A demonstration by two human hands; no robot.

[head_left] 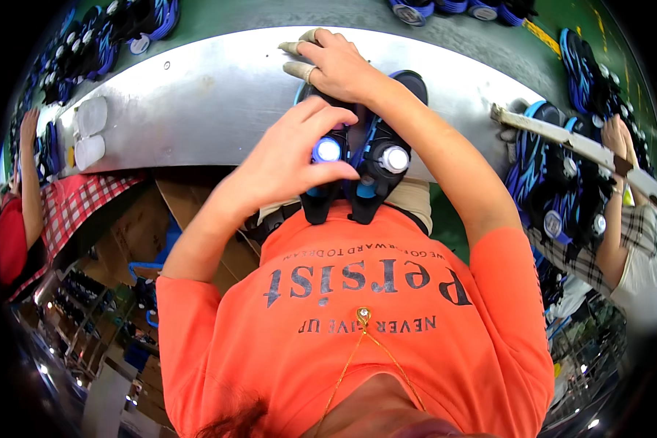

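Note:
Two black shoes with blue trim, the left one [333,182] and the right one [376,146], lie side by side at the table's near edge, heel tabs toward me. Each bears a bright round disc. My left hand [288,150] curves around the left shoe's disc, thumb and fingers apart, with a gap between their tips. Across the toe of that shoe reaches my right hand [337,67], its fingers stretched out to the left and wearing pale finger cots. Its palm side and thumb are hidden, as is much of the left shoe's toe.
The metal table [197,109] curves across in front of me, with two clear plastic pieces [91,131] at its left. More shoes [562,175] stand at the right beside a pale metal bar [562,135]. Other people's arms show at both sides; a cardboard box [142,233] is below left.

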